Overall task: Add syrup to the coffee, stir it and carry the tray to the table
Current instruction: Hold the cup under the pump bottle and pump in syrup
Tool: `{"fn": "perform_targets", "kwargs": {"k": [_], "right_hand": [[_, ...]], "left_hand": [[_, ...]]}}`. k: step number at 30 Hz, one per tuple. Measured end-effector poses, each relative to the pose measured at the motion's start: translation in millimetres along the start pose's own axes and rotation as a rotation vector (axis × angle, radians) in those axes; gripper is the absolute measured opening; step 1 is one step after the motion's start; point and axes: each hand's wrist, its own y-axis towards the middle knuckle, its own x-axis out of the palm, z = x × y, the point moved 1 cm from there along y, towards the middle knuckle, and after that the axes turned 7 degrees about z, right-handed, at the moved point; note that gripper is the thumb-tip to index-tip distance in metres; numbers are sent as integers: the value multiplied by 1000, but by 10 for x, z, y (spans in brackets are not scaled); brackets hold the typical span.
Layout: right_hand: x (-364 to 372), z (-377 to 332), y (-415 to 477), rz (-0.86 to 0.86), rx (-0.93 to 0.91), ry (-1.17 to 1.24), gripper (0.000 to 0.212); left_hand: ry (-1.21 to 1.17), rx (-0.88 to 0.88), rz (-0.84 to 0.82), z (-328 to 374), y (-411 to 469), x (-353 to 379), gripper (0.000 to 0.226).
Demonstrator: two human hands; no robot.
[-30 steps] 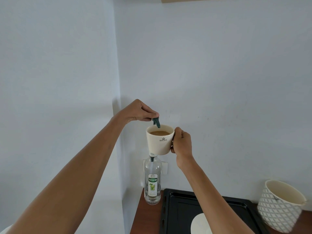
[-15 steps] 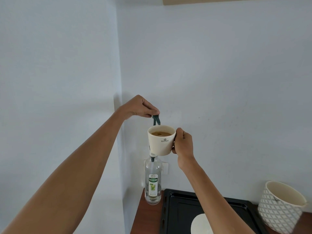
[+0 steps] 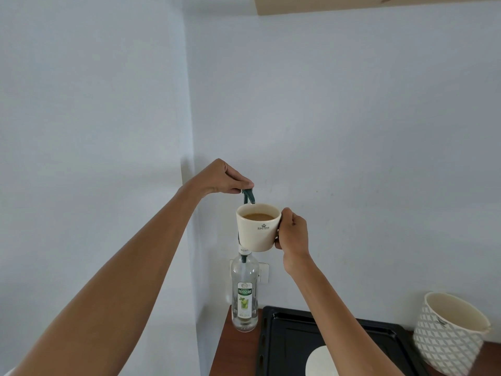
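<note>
Left hand: our left hand [image 3: 222, 178] sits on top of the dark green pump [image 3: 248, 195] of the syrup bottle [image 3: 244, 291], fingers curled and pressed down on its head.
Right hand: our right hand [image 3: 292, 232] is closed around the handle side of the cup [image 3: 257, 226], holding it in the air just under the pump spout.
Cup: cream, with a small dark logo, upright, filled with light brown coffee.
Bottle: clear glass with a green label, standing on the brown counter [image 3: 235, 351] in the corner of the wall; the cup hides its neck.
Tray: a black tray [image 3: 287, 346] lies just right of the bottle, with a white round thing [image 3: 320, 362] on it, partly behind our right forearm.
Nearby: a white patterned pot [image 3: 450, 335] stands right of the tray; a wall socket [image 3: 263, 272] shows behind the bottle.
</note>
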Motion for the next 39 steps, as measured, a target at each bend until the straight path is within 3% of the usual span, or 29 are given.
{"fn": "perform_targets", "kwargs": {"k": [19, 39], "right_hand": [[28, 2, 6, 2, 16, 17, 37], [-39, -26, 19, 3, 1, -12, 30]], "left_hand": [[4, -3, 3, -22, -6, 41, 25], [6, -12, -6, -63, -30, 47, 23]]}}
